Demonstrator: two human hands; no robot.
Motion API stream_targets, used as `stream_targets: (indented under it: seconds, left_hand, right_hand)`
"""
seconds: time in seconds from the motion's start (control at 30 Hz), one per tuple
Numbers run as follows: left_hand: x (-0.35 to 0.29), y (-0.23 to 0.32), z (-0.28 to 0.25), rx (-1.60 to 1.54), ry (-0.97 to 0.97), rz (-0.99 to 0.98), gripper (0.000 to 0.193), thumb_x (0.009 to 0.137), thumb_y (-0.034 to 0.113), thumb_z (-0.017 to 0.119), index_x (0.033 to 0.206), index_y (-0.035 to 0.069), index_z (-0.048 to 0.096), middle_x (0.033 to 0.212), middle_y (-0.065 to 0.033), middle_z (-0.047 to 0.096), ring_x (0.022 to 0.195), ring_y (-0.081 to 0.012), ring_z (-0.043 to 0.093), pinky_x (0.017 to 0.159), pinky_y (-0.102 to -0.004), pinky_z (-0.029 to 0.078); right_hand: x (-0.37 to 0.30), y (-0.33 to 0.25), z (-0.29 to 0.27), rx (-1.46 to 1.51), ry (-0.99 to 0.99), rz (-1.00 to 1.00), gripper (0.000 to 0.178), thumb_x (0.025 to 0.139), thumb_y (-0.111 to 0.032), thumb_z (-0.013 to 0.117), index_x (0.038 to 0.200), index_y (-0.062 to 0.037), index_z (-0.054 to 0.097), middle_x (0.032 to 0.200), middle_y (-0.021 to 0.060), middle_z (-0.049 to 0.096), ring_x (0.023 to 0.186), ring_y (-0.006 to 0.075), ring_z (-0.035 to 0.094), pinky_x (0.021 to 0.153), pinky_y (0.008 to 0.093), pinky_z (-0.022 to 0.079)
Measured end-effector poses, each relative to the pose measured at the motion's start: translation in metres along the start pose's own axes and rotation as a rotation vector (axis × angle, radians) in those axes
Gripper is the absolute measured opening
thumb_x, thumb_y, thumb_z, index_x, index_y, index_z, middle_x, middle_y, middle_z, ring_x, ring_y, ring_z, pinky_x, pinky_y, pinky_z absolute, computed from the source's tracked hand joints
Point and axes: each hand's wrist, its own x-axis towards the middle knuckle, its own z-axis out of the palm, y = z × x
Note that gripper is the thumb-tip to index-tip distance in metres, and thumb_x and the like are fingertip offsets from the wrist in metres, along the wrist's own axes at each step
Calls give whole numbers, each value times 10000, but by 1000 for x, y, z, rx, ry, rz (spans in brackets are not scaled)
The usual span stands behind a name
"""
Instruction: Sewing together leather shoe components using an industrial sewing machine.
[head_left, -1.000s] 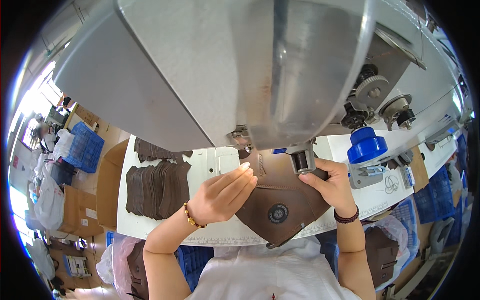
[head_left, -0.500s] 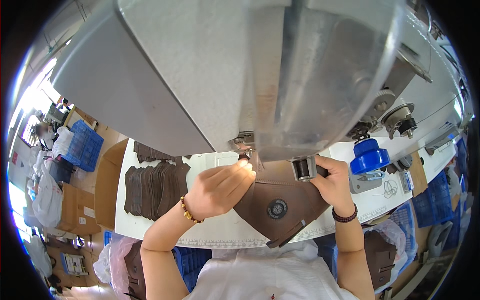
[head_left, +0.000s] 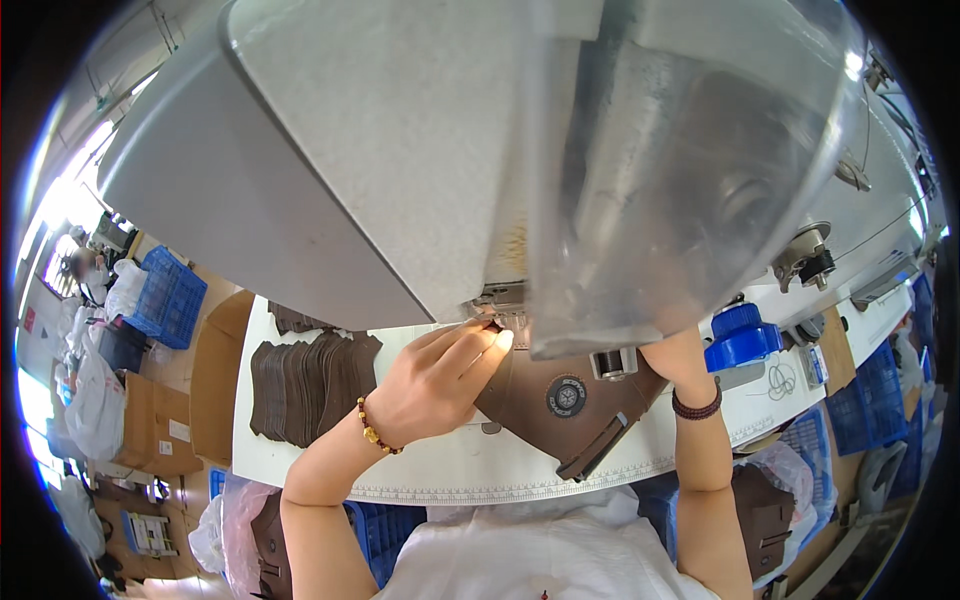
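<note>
A brown leather-like panel (head_left: 535,400) with a round black badge (head_left: 566,396) and a dark strip at its lower corner lies on the white table of a sewing machine (head_left: 370,130). My left hand (head_left: 440,375) is at the panel's upper left, beside the needle area. Its fingers are closed in a pinch around something dark that I cannot make out. My right hand (head_left: 678,358) rests at the panel's right edge; its fingers are hidden behind the machine's head and clear cover (head_left: 690,220). A metal cylinder (head_left: 612,363) hangs in front of the panel.
Stacked brown pieces (head_left: 312,385) stand on the table's left. A blue knob-like part (head_left: 740,335) and a loose coil of thread (head_left: 781,380) are at the right. Cardboard boxes (head_left: 155,425) and a blue crate (head_left: 168,297) stand beyond the left edge.
The panel has shifted slightly right and up, with its lower corner swung right. My right hand has gone further behind the machine's cover. My left hand stays near the needle area.
</note>
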Motion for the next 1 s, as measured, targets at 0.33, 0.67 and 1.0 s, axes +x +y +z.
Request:
stream_targets:
  seconds: [0.33,0.67,1.0]
  left_hand:
    - [-10,11,5,-167,157,-146,268,713,-28,693,980,-15,673,1007,-118,663,886,-268,692,729,-331,582]
    - [-11,12,7,88,125,126,205,703,-3,677,902,-52,681,953,-121,664,948,-258,675,763,-308,597]
    - [-8,7,7,97,167,129,191,683,28,683,872,-4,688,895,-60,658,884,-206,669,733,-301,588]
  right_hand:
    - [-84,-41,81,-771,17,-571,461,734,-148,729,1168,-43,612,1273,180,542,1190,383,509,997,558,367]
    - [-88,-38,74,-637,77,-653,287,782,-90,607,1044,10,665,1136,196,638,1121,344,598,987,503,448]
    - [-88,-42,72,-630,43,-650,262,789,-95,613,1025,-6,684,1115,203,646,1099,328,613,992,500,446]
